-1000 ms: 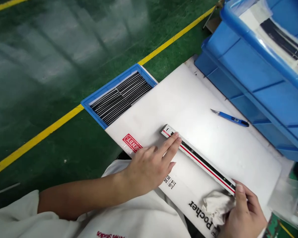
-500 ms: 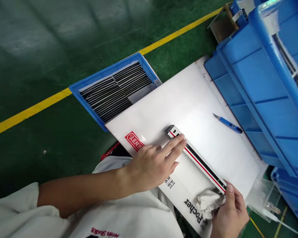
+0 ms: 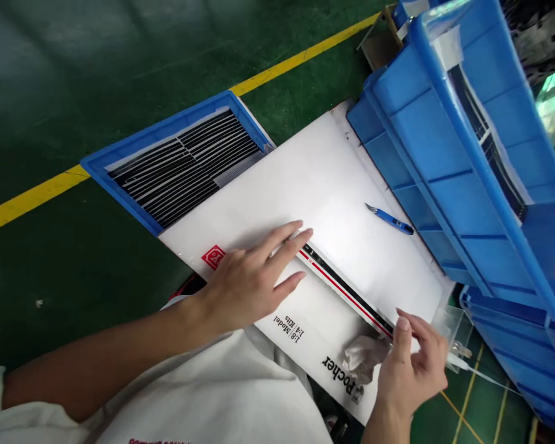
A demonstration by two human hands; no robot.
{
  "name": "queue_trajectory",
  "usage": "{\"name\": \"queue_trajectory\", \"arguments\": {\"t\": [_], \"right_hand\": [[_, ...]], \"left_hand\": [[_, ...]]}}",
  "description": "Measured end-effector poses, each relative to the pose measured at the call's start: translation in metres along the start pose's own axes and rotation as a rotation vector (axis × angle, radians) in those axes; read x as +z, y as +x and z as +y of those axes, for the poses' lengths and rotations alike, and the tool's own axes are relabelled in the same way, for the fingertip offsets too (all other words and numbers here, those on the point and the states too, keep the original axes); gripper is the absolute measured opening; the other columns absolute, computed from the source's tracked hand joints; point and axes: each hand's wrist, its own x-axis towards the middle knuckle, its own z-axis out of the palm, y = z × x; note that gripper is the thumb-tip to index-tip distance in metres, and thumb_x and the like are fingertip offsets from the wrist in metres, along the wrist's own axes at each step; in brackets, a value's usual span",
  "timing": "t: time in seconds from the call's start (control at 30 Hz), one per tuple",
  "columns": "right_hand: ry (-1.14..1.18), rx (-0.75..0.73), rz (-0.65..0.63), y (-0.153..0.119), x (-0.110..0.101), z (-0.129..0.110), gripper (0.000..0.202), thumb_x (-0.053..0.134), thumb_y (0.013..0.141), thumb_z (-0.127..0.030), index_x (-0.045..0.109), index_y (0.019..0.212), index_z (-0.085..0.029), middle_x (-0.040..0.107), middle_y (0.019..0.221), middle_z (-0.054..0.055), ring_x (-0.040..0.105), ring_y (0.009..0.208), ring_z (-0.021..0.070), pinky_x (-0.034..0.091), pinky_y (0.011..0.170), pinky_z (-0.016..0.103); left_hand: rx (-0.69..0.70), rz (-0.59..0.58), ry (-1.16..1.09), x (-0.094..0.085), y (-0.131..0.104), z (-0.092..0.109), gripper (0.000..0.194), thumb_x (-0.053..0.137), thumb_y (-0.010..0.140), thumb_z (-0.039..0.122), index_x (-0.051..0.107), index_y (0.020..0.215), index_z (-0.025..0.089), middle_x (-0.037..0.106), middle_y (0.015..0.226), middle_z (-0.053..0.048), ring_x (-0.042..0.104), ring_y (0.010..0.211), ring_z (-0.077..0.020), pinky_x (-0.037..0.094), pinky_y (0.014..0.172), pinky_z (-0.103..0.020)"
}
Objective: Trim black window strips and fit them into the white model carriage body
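Here's the bench, a smooth white rectangular board (image 3: 324, 172), with a red printed label (image 3: 213, 256) and bold black "Pocher" lettering (image 3: 337, 370) along its near side. Across it lies a long, narrow white body striped black and red (image 3: 346, 290)! A crumpled white cloth (image 3: 363, 359) sits by its right end, and toward the far edge, there's a slim blue-handled craft knife (image 3: 391, 221), blade bare.

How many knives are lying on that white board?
1: a blue knife on the white board, between the red-striped part and the blue bins. Others may hide beneath the cloth.
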Motion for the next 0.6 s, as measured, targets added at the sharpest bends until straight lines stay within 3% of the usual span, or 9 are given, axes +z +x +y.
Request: {"name": "queue_trajectory", "arguments": {"t": [0.1, 0.2, 0.3, 0.6], "right_hand": [[0.083, -0.218, -0.321, 0.026, 0.023, -0.038, 0.028, 0.071, 0.099, -0.046, 0.075, 0.110, -0.021, 0.070, 0.108, 0.008, 0.064, 0.108, 0.0273, 0.051, 0.097, 0.048], [0.126, -0.380, -0.594, 0.051, 0.047, -0.060, 0.027, 0.071, 0.099, -0.044, 0.074, 0.115, -0.023, 0.070, 0.108, 0.007, 0.064, 0.103, 0.0258, 0.052, 0.093, 0.046], [0.143, -0.448, -0.703, 0.065, 0.058, -0.066, 0.023, 0.064, 0.103, -0.042, 0.070, 0.107, -0.020, 0.068, 0.100, 0.004, 0.063, 0.092, 0.0219, 0.053, 0.087, 0.042], [0.122, -0.531, -0.927, 0.088, 0.056, -0.076, 0.022, 0.068, 0.103, -0.039, 0.068, 0.099, -0.017, 0.068, 0.094, 0.002, 0.066, 0.083, 0.0178, 0.058, 0.077, 0.036]], "left_hand": [[-0.096, -0.038, -0.202, -0.003, 0.016, -0.009, 0.043, 0.065, 0.102, 0.033, 0.061, 0.142, 0.019, 0.070, 0.141, -0.011, 0.074, 0.079, -0.0138, 0.062, 0.064, -0.025], [-0.166, -0.078, -0.362, -0.001, 0.025, -0.016, 0.025, 0.070, 0.098, 0.027, 0.073, 0.121, 0.018, 0.072, 0.132, -0.009, 0.059, 0.057, -0.0061, 0.061, 0.064, -0.025], [-0.152, -0.081, -0.454, 0.003, 0.027, -0.020, 0.015, 0.071, 0.095, 0.020, 0.076, 0.109, 0.019, 0.073, 0.124, -0.007, 0.057, 0.057, -0.0056, 0.060, 0.064, -0.024], [-0.108, -0.148, -0.508, -0.001, 0.027, -0.026, 0.003, 0.073, 0.092, 0.018, 0.071, 0.095, 0.018, 0.073, 0.118, -0.005, 0.051, 0.060, -0.0063, 0.052, 0.063, -0.024]]}}
